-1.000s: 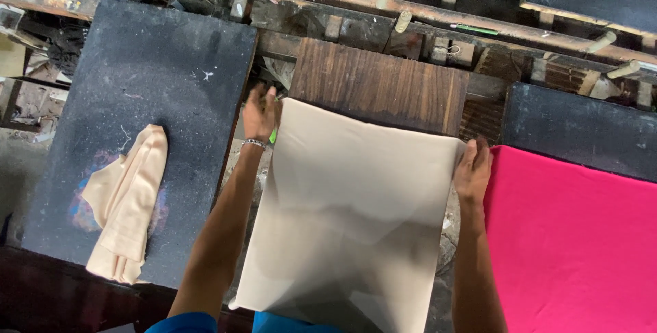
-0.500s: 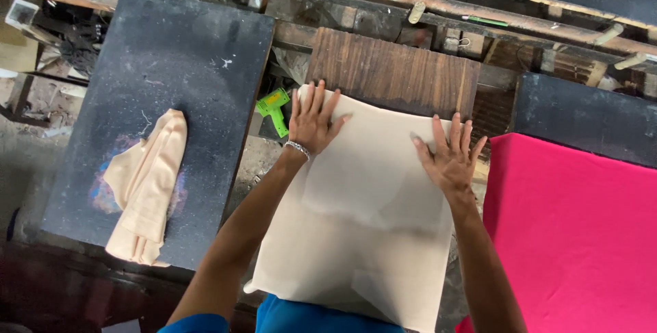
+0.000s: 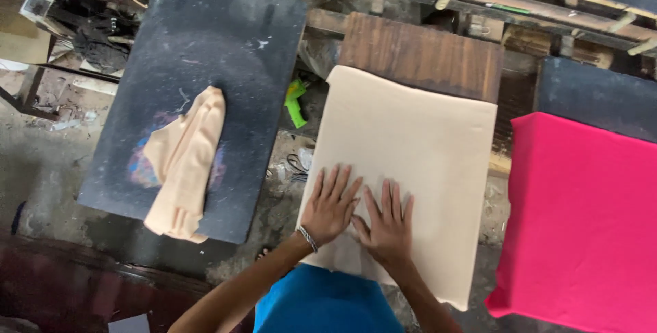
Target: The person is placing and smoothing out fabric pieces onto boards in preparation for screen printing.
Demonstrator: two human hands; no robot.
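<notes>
Across the wooden pallet board (image 3: 424,56) lies the cream fabric panel (image 3: 410,148), long axis running away from me; my left hand (image 3: 330,208) and right hand (image 3: 388,223) press flat on its near end, fingers spread.

two hands (image 3: 332,206) (image 3: 387,222), two cream cloths (image 3: 410,148) (image 3: 181,162), one pink cloth (image 3: 582,216), one wooden board (image 3: 421,56).

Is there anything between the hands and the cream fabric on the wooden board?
Nothing visible. The left hand and right hand lie flat, side by side, directly on the cream fabric, which is spread over the wooden board. The green tool lies off to the left, clear of both hands.
</notes>
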